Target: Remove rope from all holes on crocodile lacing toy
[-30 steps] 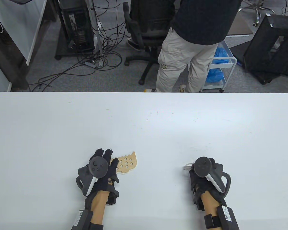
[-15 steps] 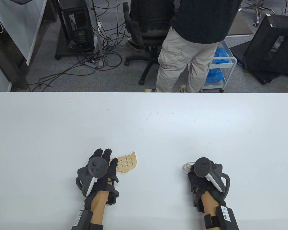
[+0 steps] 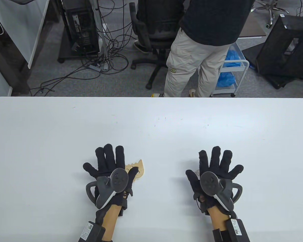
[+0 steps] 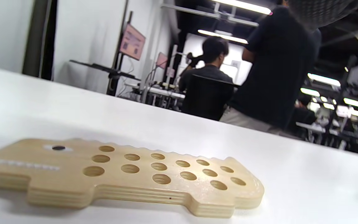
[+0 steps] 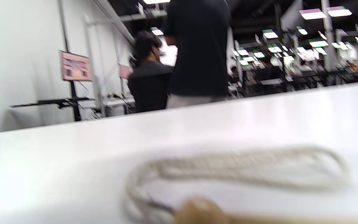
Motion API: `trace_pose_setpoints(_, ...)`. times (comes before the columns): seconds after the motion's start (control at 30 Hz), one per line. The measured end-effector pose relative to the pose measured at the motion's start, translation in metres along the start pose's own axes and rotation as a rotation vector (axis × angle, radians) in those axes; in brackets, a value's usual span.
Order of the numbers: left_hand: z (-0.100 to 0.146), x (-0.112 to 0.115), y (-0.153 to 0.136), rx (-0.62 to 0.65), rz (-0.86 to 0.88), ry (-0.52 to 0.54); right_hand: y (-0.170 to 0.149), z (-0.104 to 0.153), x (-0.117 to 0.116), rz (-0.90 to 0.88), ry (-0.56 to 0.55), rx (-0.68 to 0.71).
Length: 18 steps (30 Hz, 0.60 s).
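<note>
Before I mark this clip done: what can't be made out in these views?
- Rope: blurred in the right wrist view; in the table view the right hand covers nearly all of it.
- Crocodile toy: in the table view the left hand hides most of it, and whether the fingers touch it is unclear.
- Round tan object, right wrist view: cut off by the bottom edge, too blurred to identify.

- The crocodile toy [image 4: 120, 174] lies flat on the desk [image 3: 151, 121] under my left hand [image 3: 111, 171].
- The rope [image 5: 238, 169] lies coiled on the desk under my right hand [image 3: 214, 171], well apart from the toy.
</note>
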<state>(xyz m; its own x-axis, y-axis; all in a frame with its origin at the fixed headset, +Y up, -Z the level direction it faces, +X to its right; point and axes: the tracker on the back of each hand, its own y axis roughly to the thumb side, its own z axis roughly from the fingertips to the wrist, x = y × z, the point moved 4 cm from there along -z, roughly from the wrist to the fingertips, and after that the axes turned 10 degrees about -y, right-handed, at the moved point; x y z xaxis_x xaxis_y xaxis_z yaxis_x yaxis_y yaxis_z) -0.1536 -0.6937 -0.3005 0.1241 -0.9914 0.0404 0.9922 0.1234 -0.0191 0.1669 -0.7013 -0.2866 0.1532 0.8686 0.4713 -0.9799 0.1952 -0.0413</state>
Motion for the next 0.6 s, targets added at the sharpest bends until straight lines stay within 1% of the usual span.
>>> trace_pose_setpoints(0.07,0.001,0.002,0.009,0.030,-0.056,-0.019,0.017,0.004,0.003,0.024,-0.001,0.082)
trace_pose_setpoints(0.13,0.001,0.007,0.013,0.050,-0.066,-0.050,0.027,0.008,-0.002,0.035,0.037,0.127)
trace_pose_setpoints(0.23,-0.002,0.018,0.015,0.057,-0.078,-0.124,0.037,0.015,-0.020,0.033,0.142,0.166)
trace_pose_setpoints(0.3,-0.005,0.026,0.013,0.057,-0.072,-0.165,0.038,0.019,-0.033,0.007,0.202,0.155)
trace_pose_setpoints(0.33,-0.006,0.030,0.011,0.053,-0.060,-0.186,0.039,0.020,-0.036,0.010,0.200,0.157)
trace_pose_setpoints(0.43,-0.008,0.032,0.006,0.039,-0.054,-0.190,0.039,0.020,-0.038,0.016,0.206,0.146)
trace_pose_setpoints(0.6,-0.009,0.031,-0.001,0.021,-0.013,-0.180,0.031,0.017,-0.031,-0.054,0.185,0.097)
